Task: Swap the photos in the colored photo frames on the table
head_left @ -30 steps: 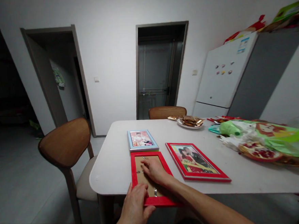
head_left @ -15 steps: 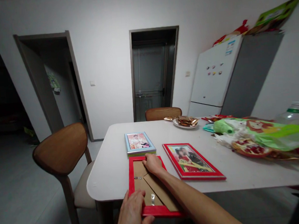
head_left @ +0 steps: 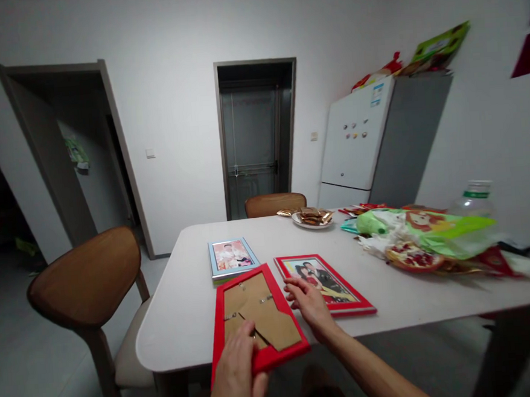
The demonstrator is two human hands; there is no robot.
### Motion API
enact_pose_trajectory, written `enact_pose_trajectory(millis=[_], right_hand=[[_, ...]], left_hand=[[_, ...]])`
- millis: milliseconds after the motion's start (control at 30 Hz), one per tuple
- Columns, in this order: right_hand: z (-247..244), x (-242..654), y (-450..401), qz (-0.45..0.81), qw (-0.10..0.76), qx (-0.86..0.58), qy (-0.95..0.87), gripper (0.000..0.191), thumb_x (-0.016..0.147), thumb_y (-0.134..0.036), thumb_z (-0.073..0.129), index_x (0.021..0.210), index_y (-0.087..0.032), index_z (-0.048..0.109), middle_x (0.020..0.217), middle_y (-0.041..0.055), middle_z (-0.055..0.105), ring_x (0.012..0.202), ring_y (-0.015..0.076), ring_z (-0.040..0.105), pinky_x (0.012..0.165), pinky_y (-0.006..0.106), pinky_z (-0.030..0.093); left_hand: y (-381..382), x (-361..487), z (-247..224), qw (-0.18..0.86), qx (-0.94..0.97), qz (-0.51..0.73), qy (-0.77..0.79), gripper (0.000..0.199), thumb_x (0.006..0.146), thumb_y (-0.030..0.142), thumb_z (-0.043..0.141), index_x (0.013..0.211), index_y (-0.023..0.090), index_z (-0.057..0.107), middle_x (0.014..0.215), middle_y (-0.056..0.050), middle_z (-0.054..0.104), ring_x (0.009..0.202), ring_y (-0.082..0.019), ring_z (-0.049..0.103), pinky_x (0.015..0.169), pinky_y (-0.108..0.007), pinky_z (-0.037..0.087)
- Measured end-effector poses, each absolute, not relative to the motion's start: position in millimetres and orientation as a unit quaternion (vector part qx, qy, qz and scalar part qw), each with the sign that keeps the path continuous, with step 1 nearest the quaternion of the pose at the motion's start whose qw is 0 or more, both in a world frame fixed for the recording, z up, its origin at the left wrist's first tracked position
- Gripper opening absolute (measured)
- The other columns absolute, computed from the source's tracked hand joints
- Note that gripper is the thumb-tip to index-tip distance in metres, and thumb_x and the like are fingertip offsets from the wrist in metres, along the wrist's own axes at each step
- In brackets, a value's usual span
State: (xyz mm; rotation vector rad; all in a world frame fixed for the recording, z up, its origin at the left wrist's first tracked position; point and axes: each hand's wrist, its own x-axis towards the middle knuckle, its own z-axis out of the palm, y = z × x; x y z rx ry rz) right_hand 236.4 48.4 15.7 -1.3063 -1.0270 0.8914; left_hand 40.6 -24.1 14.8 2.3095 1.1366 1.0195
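A red picture frame (head_left: 276,291) is turned back side up, its brown backing board (head_left: 242,297) showing small metal clips and a folding stand (head_left: 281,333). The frame tilts over the front edge of the white table. My left hand (head_left: 241,372) grips its lower left part, fingers on the back. Just right of the frame is my right hand (head_left: 311,307), fingers apart and holding nothing. Under and beyond it lies a second red picture frame (head_left: 357,307), face up with a photo of two people. A light blue picture frame (head_left: 213,265) lies face up behind, on top of something green-edged.
On the table (head_left: 181,301), a plate (head_left: 301,224) of wrapped snacks stands at the back. To the right are a green plastic bag (head_left: 458,233), an opened pomegranate (head_left: 414,256) and a clear bottle (head_left: 476,199). A wooden chair (head_left: 89,277) stands at the left.
My right hand has come off the frame's backing and moved right, its fingers opening. The held frame has turned and tilted up, with my left hand still on it. The camera view has shifted.
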Motion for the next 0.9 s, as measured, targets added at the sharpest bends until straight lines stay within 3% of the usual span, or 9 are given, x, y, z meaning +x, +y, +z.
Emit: enact_pose_trajectory(millis=[167, 267, 400, 633, 767, 900], right_hand=[[2.4, 197.2, 12.0, 0.624, 0.567, -0.435, -0.316, 0.047, 0.069, -0.041, 0.052, 0.110, -0.020, 0.043, 0.070, 0.0015, 0.062, 0.055, 0.0138, 0.058, 0.049, 0.025, 0.044], [12.3, 194.4, 9.8, 0.597, 0.637, -0.374, -0.313, 0.055, 0.067, -0.036, 0.054, 0.118, -0.024, 0.037, 0.081, 0.0019, 0.065, 0.068, 0.0163, 0.062, 0.059, 0.028, 0.048], [36.3, 258.7, 34.0, 0.442, 0.657, -0.490, -0.365, 0.053, 0.068, -0.024, 0.049, 0.120, -0.020, 0.039, 0.086, 0.0027, 0.066, 0.071, 0.0164, 0.062, 0.062, 0.027, 0.049], [44.1, 386.1, 86.5, 0.236, 0.429, -0.705, -0.513, 0.044, 0.067, -0.015, 0.043, 0.110, -0.015, 0.054, 0.097, 0.0058, 0.065, 0.076, 0.0149, 0.062, 0.061, 0.021, 0.046], [29.9, 406.2, 99.5, 0.186, 0.374, -0.752, -0.510, 0.041, 0.064, -0.016, 0.048, 0.103, -0.014, 0.060, 0.091, 0.0071, 0.067, 0.077, 0.0168, 0.061, 0.066, 0.022, 0.044], [17.2, 407.3, 106.0, 0.131, 0.336, -0.775, -0.519, 0.039, 0.063, -0.016, 0.051, 0.101, -0.015, 0.061, 0.097, 0.0078, 0.065, 0.087, 0.0182, 0.059, 0.075, 0.023, 0.041]], left_hand=[[-24.2, 73.4, 53.6, 0.426, 0.599, 0.575, 0.359, 0.022, 0.077, 0.028, 0.046, 0.096, 0.018, 0.043, 0.107, -0.011, 0.057, 0.097, -0.023, 0.056, 0.082, -0.038, 0.046], [-14.2, 94.6, 66.7, 0.496, 0.522, 0.619, 0.314, 0.033, 0.074, 0.032, 0.052, 0.101, 0.018, 0.038, 0.095, -0.008, 0.061, 0.086, -0.020, 0.061, 0.075, -0.034, 0.049], [12.3, 114.5, 67.2, 0.493, 0.509, 0.633, 0.312, 0.052, 0.067, 0.023, 0.058, 0.112, 0.019, 0.032, 0.107, -0.008, 0.058, 0.095, -0.020, 0.058, 0.081, -0.033, 0.047], [43.6, 178.4, 15.7, 0.490, 0.619, 0.477, 0.386, 0.048, 0.076, 0.013, 0.048, 0.120, 0.014, 0.029, 0.107, -0.010, 0.061, 0.094, -0.017, 0.059, 0.079, -0.027, 0.047], [53.9, 199.7, -1.4, 0.431, 0.655, 0.436, 0.442, 0.049, 0.074, 0.018, 0.052, 0.119, 0.016, 0.035, 0.109, -0.010, 0.060, 0.099, -0.020, 0.056, 0.083, -0.030, 0.044], [61.0, 195.8, -4.4, 0.358, 0.698, 0.381, 0.489, 0.050, 0.072, 0.022, 0.054, 0.118, 0.011, 0.039, 0.113, -0.015, 0.056, 0.102, -0.024, 0.054, 0.086, -0.034, 0.041]])
